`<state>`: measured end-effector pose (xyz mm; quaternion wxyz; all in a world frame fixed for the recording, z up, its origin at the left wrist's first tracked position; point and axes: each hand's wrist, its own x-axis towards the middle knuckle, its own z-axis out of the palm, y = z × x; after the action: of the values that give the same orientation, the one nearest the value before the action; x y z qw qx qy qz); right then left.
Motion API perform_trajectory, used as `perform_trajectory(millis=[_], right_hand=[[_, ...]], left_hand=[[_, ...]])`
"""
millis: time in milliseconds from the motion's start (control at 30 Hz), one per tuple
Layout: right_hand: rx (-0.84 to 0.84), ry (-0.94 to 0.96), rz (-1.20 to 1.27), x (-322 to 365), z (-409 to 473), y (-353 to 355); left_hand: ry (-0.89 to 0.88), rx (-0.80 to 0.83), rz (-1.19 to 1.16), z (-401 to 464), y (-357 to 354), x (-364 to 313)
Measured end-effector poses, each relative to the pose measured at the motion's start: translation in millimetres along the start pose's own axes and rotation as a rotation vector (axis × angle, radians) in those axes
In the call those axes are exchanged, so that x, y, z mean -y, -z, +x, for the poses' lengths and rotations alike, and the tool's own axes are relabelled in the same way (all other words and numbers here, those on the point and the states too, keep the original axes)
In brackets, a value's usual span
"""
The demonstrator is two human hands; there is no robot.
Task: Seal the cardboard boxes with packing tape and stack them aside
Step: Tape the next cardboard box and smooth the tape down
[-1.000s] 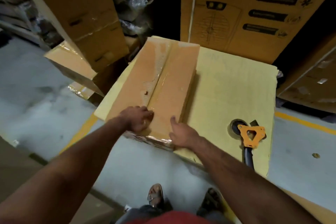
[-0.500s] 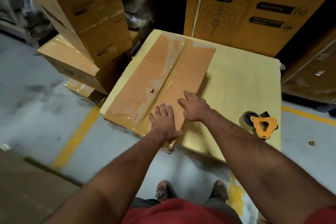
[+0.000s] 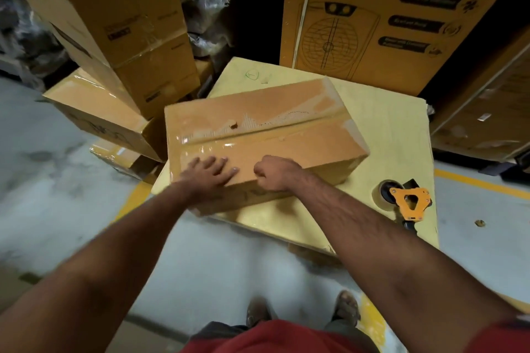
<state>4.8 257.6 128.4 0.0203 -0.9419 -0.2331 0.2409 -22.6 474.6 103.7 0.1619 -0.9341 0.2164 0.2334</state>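
A long brown cardboard box with shiny tape along its top seam lies crosswise on a yellow work surface. My left hand rests flat on the box's near top edge, fingers spread. My right hand is curled over the same near edge, gripping it. An orange tape dispenser with a clear tape roll lies on the yellow surface to the right, apart from both hands.
Taped boxes are stacked at the left, with lower ones on the floor. A large printed carton stands behind the surface. Grey floor with yellow lines surrounds it; my feet are below.
The box has been turned from lengthwise to crosswise on the yellow surface. My right hand went from flat on the top to curled over the near edge.
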Motion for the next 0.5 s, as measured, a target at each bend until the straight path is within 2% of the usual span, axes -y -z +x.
perform_trajectory(millis=[33,100,167,267,367,500], right_hand=[[-0.035,-0.015,0.031,-7,1,-2],[-0.071,-0.177,0.057,-32,-1,-14],[-0.037,-0.379,0.07,-61,-10,-30],[-0.001,-0.535,0.074,-97,-25,-51],[-0.039,-0.58,0.124,-116,-40,-71],[-0.096,-0.523,0.049,-127,-45,-87]], left_hand=[[0.077,-0.037,0.021,1,1,8],[0.163,-0.131,-0.03,9,6,5],[0.101,-0.179,-0.112,22,12,-27],[0.077,-0.14,-0.216,42,10,-91],[0.191,-0.136,-0.245,57,6,-116],[0.196,-0.13,-0.24,63,5,-116]])
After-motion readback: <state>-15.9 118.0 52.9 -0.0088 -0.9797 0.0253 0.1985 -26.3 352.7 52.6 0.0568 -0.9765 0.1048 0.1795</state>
